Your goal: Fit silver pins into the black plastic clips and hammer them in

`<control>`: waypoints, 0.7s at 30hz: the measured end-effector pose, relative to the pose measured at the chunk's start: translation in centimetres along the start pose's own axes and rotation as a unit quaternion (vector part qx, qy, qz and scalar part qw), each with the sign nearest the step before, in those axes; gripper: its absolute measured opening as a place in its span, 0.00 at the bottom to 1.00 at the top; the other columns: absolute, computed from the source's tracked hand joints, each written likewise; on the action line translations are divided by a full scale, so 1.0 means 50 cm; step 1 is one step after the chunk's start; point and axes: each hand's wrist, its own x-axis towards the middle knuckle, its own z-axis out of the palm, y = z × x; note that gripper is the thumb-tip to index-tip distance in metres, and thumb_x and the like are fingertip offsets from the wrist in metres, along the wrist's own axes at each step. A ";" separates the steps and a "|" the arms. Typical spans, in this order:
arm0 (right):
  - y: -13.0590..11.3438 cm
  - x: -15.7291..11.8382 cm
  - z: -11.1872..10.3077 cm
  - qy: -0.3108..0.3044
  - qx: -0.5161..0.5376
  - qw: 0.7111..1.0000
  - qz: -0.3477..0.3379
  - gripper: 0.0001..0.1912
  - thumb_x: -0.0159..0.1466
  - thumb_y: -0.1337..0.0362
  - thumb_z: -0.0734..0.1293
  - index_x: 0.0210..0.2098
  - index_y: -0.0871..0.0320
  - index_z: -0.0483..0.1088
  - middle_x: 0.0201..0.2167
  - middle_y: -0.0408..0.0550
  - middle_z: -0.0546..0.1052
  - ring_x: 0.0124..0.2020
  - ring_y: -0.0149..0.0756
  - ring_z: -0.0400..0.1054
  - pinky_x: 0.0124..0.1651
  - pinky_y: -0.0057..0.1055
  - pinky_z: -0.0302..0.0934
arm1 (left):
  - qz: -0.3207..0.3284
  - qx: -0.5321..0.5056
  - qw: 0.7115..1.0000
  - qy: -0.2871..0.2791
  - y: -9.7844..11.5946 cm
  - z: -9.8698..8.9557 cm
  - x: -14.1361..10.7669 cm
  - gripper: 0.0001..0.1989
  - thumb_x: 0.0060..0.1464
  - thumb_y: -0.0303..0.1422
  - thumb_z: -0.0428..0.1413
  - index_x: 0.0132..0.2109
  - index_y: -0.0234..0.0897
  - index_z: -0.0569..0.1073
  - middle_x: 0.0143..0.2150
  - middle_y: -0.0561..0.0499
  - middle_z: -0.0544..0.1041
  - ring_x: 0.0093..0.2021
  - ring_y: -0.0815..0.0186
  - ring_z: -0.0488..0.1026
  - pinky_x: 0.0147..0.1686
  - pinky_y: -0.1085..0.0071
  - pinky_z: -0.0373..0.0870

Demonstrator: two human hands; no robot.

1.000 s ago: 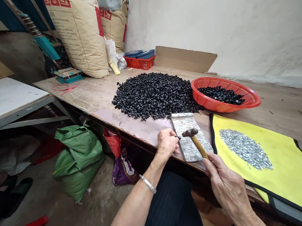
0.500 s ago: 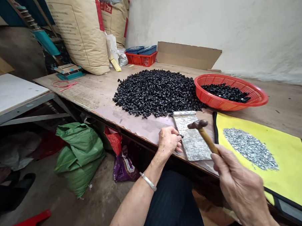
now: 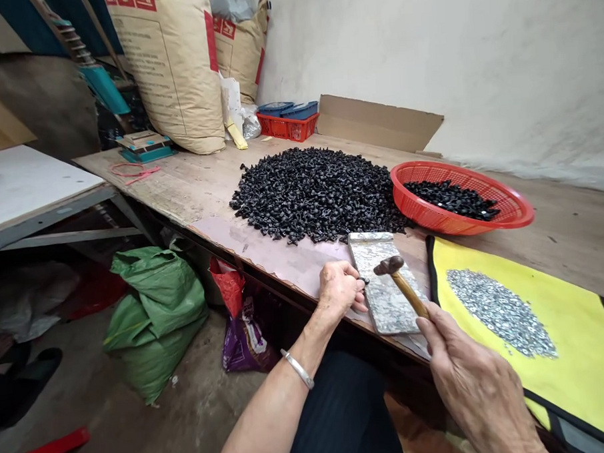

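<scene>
My left hand (image 3: 339, 289) pinches a small black plastic piece (image 3: 365, 280) at the edge of a speckled grey metal-faced slab (image 3: 388, 296). My right hand (image 3: 477, 392) grips the wooden handle of a small hammer (image 3: 409, 292), whose dark head hangs just over the slab. Beyond the slab lies a large heap of black plastic pieces (image 3: 315, 194). A red plastic basket (image 3: 461, 196) holds more of them. Small silvery metal pieces (image 3: 500, 313) lie spread on a yellow mat (image 3: 561, 322) to the right of the slab.
The wooden workbench (image 3: 144, 176) has a pink sheet (image 3: 268, 255) under the heap's front edge. Large paper sacks (image 3: 175, 72), a red crate (image 3: 287, 127) and cardboard stand at the back. A green sack (image 3: 156, 320) and a purple bag sit on the floor below the bench edge.
The hammer head has dropped closer to the slab than half a second ago. The left hand stays on the small black piece, and the view has shifted slightly.
</scene>
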 end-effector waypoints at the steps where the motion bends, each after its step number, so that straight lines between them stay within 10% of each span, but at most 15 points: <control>1: 0.000 0.001 -0.003 0.013 0.004 1.000 0.006 0.20 0.66 0.59 0.53 0.48 0.56 0.72 0.30 0.50 0.80 0.19 0.39 0.70 0.20 0.30 0.57 | 0.003 0.001 1.000 -0.002 -0.001 -0.001 0.000 0.09 0.41 0.17 0.51 0.23 0.34 0.63 0.09 0.58 0.64 0.09 0.70 0.63 0.09 0.74 0.66; 12: -0.019 -0.006 -0.007 0.096 0.038 0.993 0.057 0.19 0.65 0.60 0.57 0.50 0.62 0.70 0.32 0.53 0.79 0.25 0.38 0.72 0.27 0.29 0.61 | 0.011 0.002 1.000 -0.004 -0.010 0.000 0.001 0.08 0.42 0.17 0.50 0.23 0.34 0.63 0.09 0.59 0.63 0.08 0.71 0.62 0.10 0.75 0.66; 16: -0.021 -0.010 0.004 -0.002 -0.008 1.000 0.014 0.17 0.64 0.64 0.57 0.45 0.59 0.74 0.19 0.47 0.75 0.12 0.34 0.63 0.16 0.29 0.50 | 0.016 0.007 1.000 0.004 -0.008 0.001 0.000 0.09 0.42 0.17 0.50 0.23 0.34 0.62 0.09 0.59 0.63 0.08 0.72 0.62 0.10 0.75 0.65; 21: -0.020 -0.007 -0.020 0.086 0.026 0.995 0.042 0.19 0.65 0.61 0.57 0.53 0.58 0.69 0.38 0.53 0.79 0.25 0.37 0.72 0.27 0.29 0.61 | 0.012 0.015 1.000 0.004 -0.005 0.002 -0.001 0.09 0.41 0.17 0.51 0.22 0.34 0.63 0.08 0.58 0.62 0.08 0.70 0.62 0.10 0.75 0.65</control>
